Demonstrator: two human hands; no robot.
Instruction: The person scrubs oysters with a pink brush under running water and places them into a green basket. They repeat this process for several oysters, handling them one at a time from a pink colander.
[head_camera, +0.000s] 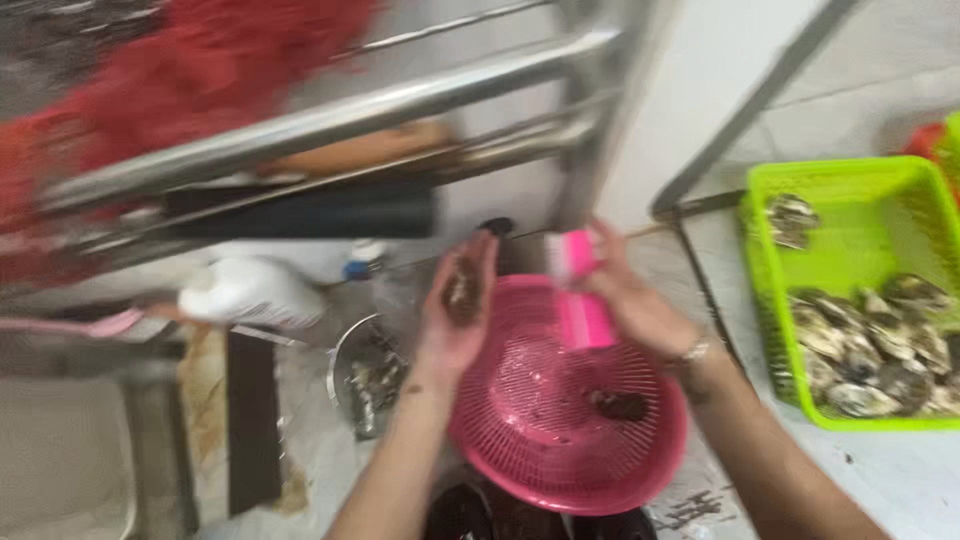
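Holding an oyster (462, 290) in its closed fingers, the left hand (455, 310) is above the pink basket (560, 440). The right hand (630, 300) grips a pink brush (580, 300) just beside it. One oyster lies in the basket; the green crate (850, 200) on the right holds many.

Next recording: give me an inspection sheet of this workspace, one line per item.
Surface: pale wet counter, shell bits beside the basin.
Job's things: dark oyster in left hand; pink brush in right hand; pink colander basin below, one shell inside.
Clutter: green crate of oysters; metal bowl; white bottle.
Grippers: both hands closed on their items.
Cables: nothing seen.
Surroundings: steel rack, blurred red material on top.
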